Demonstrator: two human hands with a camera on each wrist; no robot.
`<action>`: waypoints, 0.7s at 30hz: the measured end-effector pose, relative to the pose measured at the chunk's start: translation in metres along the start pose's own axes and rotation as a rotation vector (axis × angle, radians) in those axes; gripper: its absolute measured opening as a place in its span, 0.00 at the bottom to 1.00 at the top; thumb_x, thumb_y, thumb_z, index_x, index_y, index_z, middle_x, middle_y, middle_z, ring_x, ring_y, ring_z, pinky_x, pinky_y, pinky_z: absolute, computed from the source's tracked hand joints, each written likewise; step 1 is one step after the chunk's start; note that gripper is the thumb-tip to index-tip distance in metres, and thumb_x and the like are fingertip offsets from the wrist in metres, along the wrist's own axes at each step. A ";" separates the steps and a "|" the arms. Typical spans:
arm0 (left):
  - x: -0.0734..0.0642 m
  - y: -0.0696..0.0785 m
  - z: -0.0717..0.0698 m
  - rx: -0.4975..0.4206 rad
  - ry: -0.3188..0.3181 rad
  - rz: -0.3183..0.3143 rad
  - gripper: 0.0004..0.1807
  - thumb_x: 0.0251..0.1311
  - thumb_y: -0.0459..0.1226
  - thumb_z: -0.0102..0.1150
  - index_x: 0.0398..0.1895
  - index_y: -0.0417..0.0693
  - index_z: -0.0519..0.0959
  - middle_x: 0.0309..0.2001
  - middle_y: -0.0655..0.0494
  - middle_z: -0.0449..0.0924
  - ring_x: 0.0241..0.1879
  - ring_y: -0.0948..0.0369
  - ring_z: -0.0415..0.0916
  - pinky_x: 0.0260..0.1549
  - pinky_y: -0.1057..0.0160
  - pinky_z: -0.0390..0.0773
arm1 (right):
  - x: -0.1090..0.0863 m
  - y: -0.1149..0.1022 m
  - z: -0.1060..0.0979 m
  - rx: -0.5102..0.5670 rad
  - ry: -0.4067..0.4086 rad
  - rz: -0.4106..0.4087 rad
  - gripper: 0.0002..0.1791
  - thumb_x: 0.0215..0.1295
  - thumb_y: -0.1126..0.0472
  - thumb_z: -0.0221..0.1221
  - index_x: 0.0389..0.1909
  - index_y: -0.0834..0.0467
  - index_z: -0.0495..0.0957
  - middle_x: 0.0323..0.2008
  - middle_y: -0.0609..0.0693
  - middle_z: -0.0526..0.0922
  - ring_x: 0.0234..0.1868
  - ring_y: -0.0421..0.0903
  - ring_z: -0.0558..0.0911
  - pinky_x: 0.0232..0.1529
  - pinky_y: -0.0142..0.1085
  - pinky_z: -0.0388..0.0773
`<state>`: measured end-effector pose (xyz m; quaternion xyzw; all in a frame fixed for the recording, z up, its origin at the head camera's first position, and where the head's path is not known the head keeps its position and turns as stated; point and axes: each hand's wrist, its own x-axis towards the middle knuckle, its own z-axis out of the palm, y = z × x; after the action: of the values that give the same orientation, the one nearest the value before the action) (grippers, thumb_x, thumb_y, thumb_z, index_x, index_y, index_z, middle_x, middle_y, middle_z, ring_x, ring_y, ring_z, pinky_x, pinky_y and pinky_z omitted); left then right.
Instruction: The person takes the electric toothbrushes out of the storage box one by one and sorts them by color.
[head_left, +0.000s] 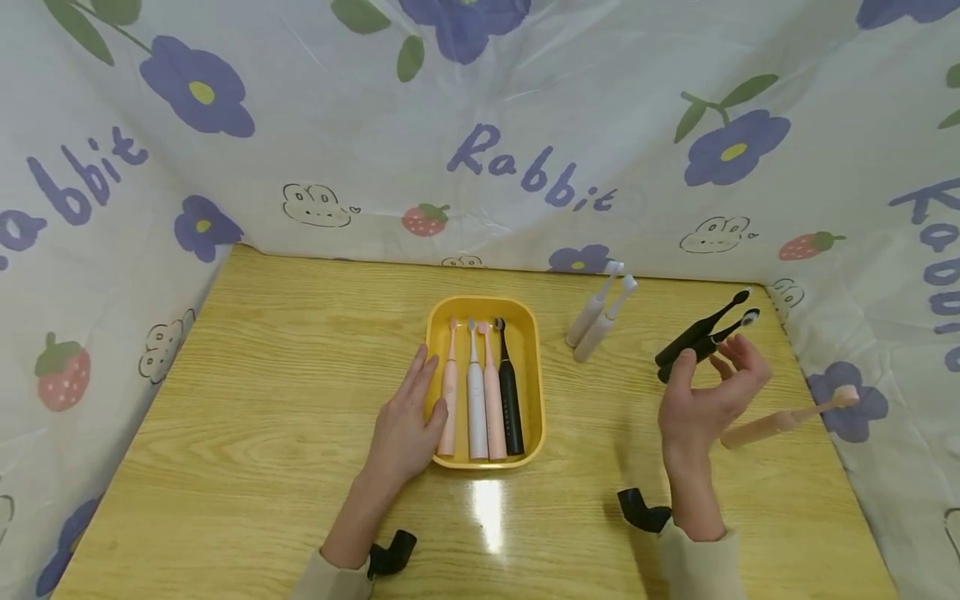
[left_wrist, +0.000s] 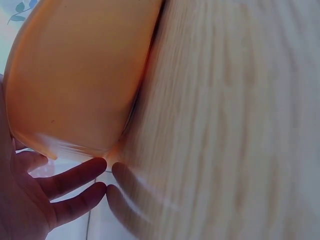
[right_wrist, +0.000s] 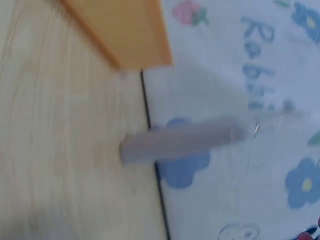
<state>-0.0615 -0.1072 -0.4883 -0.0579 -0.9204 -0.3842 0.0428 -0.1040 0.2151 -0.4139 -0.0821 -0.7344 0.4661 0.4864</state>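
Note:
My left hand [head_left: 405, 433] rests against the left side of a yellow tray [head_left: 542, 392], fingers extended along its wall and thumb at the rim. Inside lie two pink electric toothbrushes, a white electric toothbrush [head_left: 477, 408] and a black one [head_left: 510, 404]. In the left wrist view, the left fingers [left_wrist: 75, 180] are fairly straight beside the tray's outer wall [left_wrist: 85, 75]. My right hand [head_left: 708, 400], thumb and fingers apart, is over the lower handle of two black electric toothbrushes [head_left: 686, 337] on the table; its fingers partly hide that handle. Contact cannot be told.
Two pale electric toothbrushes [head_left: 596, 329] lie between tray and right hand; one shows blurred in the right wrist view. A pink electric toothbrush [head_left: 757, 429] is right of the right wrist. Patterned cloth [head_left: 525, 217] borders the wooden table [head_left: 300, 350] at back and sides.

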 end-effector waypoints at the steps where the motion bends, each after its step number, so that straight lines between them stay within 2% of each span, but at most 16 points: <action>1: 0.000 0.000 0.000 0.000 -0.001 0.000 0.33 0.71 0.37 0.52 0.78 0.41 0.63 0.81 0.51 0.50 0.12 0.66 0.56 0.14 0.65 0.67 | -0.002 -0.009 0.003 0.044 -0.018 -0.024 0.20 0.62 0.73 0.55 0.56 0.71 0.71 0.52 0.62 0.73 0.51 0.52 0.74 0.53 0.36 0.73; 4: 0.001 0.001 0.000 0.005 -0.001 0.002 0.33 0.71 0.37 0.52 0.78 0.41 0.62 0.81 0.52 0.51 0.12 0.66 0.56 0.13 0.65 0.66 | -0.012 -0.019 0.015 0.171 -0.119 -0.079 0.18 0.61 0.75 0.54 0.53 0.75 0.71 0.48 0.63 0.74 0.49 0.50 0.76 0.49 0.34 0.76; 7: 0.001 0.000 0.000 0.005 0.002 0.006 0.33 0.71 0.37 0.52 0.78 0.41 0.63 0.81 0.51 0.51 0.12 0.67 0.56 0.14 0.65 0.67 | -0.025 -0.020 0.026 0.286 -0.321 -0.058 0.17 0.61 0.79 0.54 0.52 0.77 0.71 0.48 0.66 0.75 0.48 0.50 0.78 0.49 0.32 0.78; 9: 0.000 0.000 0.001 0.003 0.005 0.007 0.33 0.71 0.36 0.52 0.78 0.41 0.63 0.81 0.51 0.51 0.12 0.67 0.56 0.14 0.65 0.67 | -0.034 -0.021 0.034 0.346 -0.512 0.002 0.17 0.63 0.80 0.54 0.54 0.77 0.71 0.48 0.66 0.77 0.49 0.51 0.80 0.49 0.31 0.79; 11: 0.000 -0.001 0.001 0.002 0.006 0.009 0.33 0.71 0.36 0.52 0.78 0.41 0.63 0.81 0.52 0.51 0.12 0.67 0.56 0.14 0.65 0.67 | -0.043 -0.025 0.041 0.387 -0.712 0.098 0.19 0.65 0.80 0.55 0.57 0.75 0.71 0.51 0.67 0.78 0.50 0.55 0.81 0.50 0.32 0.80; 13: 0.000 -0.001 0.001 0.001 0.007 0.012 0.33 0.71 0.36 0.52 0.78 0.41 0.63 0.81 0.52 0.51 0.12 0.67 0.56 0.13 0.65 0.66 | -0.050 -0.027 0.049 0.385 -0.903 0.190 0.23 0.67 0.77 0.55 0.63 0.72 0.69 0.55 0.67 0.77 0.54 0.59 0.81 0.52 0.37 0.81; 15: 0.000 -0.001 0.001 0.003 0.007 0.016 0.33 0.71 0.36 0.52 0.78 0.41 0.63 0.81 0.51 0.51 0.11 0.67 0.56 0.13 0.65 0.66 | -0.057 -0.030 0.057 0.364 -1.056 0.276 0.28 0.69 0.74 0.56 0.70 0.69 0.65 0.61 0.67 0.74 0.59 0.62 0.78 0.57 0.44 0.79; 18: 0.000 -0.002 0.001 0.008 0.007 0.018 0.33 0.71 0.37 0.52 0.78 0.41 0.63 0.81 0.51 0.51 0.12 0.67 0.56 0.14 0.65 0.66 | -0.066 -0.031 0.069 0.306 -1.193 0.360 0.35 0.71 0.69 0.57 0.76 0.67 0.57 0.69 0.67 0.68 0.65 0.63 0.73 0.63 0.52 0.74; 21: 0.000 -0.002 0.000 0.013 0.004 0.017 0.33 0.71 0.37 0.53 0.78 0.41 0.63 0.81 0.52 0.51 0.12 0.66 0.57 0.16 0.63 0.67 | -0.076 -0.030 0.082 0.259 -1.245 0.410 0.37 0.72 0.65 0.58 0.77 0.66 0.54 0.71 0.66 0.64 0.68 0.63 0.71 0.64 0.55 0.72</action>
<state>-0.0619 -0.1083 -0.4897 -0.0648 -0.9224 -0.3778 0.0484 -0.1197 0.1056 -0.4466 0.1234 -0.7857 0.5940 -0.1208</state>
